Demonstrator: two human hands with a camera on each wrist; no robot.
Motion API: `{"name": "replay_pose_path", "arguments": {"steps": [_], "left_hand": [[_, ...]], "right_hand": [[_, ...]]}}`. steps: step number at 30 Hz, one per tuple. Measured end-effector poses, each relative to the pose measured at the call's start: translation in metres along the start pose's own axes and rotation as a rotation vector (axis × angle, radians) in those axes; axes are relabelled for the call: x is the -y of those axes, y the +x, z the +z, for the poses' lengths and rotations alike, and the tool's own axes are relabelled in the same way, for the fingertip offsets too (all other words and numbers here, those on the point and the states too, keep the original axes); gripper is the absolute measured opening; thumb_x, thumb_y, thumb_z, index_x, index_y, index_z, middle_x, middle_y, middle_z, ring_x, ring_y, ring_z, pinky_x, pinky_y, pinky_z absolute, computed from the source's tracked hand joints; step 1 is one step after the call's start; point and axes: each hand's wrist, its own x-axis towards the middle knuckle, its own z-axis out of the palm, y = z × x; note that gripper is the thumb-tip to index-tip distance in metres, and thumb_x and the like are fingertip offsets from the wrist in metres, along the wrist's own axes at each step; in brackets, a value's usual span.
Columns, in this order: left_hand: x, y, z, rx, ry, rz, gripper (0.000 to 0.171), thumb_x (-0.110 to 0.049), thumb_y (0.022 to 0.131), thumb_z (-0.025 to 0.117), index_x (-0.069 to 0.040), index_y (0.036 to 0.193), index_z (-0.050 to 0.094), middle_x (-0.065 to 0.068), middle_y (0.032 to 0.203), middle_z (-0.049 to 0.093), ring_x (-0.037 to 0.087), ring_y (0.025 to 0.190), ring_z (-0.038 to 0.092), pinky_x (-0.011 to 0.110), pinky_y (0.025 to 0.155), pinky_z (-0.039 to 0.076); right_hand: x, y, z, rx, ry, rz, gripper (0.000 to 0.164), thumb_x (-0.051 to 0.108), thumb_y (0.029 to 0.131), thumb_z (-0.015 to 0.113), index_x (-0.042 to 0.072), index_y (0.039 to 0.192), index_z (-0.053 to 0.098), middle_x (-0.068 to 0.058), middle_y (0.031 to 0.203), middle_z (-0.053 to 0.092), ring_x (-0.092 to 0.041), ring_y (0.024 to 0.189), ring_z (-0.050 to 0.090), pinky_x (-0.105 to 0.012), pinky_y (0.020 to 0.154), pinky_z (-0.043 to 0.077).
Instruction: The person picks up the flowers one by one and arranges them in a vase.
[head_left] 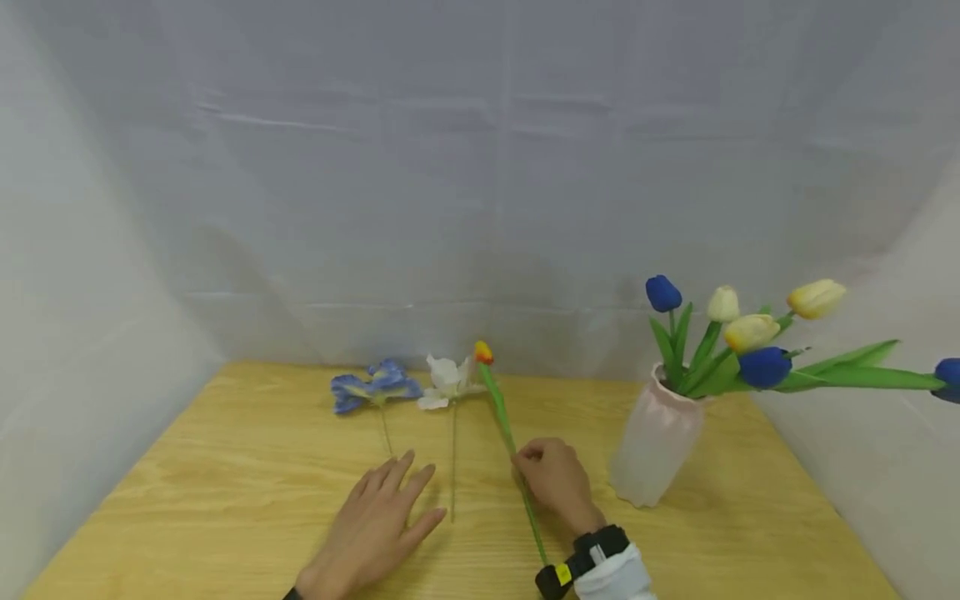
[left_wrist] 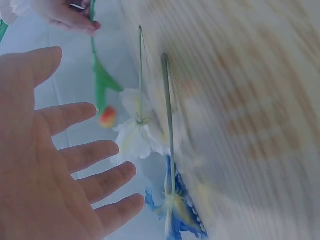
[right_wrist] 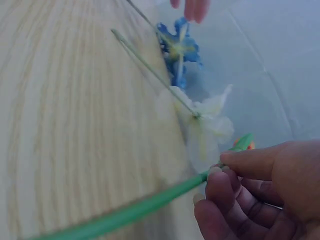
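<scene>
An orange-red and yellow tulip [head_left: 484, 353] with a long green stem is pinched mid-stem by my right hand [head_left: 557, 483]. In the right wrist view, thumb and fingertips close on the tulip stem [right_wrist: 150, 204]. My left hand [head_left: 378, 527] hovers over the table with its fingers spread and holds nothing; the left wrist view shows its bare palm [left_wrist: 45, 165]. Just beyond it lies a blue flower [head_left: 378, 387], its stem partly behind the fingers. A white flower [head_left: 447, 382] lies between the blue one and the tulip, stem toward me.
To the right, a pink-and-white ribbed vase [head_left: 658, 446] holds blue and pale yellow tulips [head_left: 752, 333], some leaning far out to the right. Everything stands on a wooden table [head_left: 225, 475]. Grey-white sheeting [head_left: 465, 183] hangs behind it and along both sides.
</scene>
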Motion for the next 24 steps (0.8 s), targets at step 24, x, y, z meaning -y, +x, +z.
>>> {"name": "replay_pose_path", "arguments": {"steps": [24], "left_hand": [[-0.039,0.036,0.006,-0.035,-0.069,0.188,0.058,-0.053,0.097,0.046,-0.013,0.138,0.052,0.018,0.143,0.043,0.039,0.129,0.04,0.055,0.105,0.031]], "right_hand": [[0.039,-0.042,-0.111,-0.441,-0.034,-0.274,0.016,0.023,0.09,0.069,0.009,0.093,0.076,0.002,0.078,0.069,-0.004,0.052,0.059,-0.023,0.046,0.049]]}}
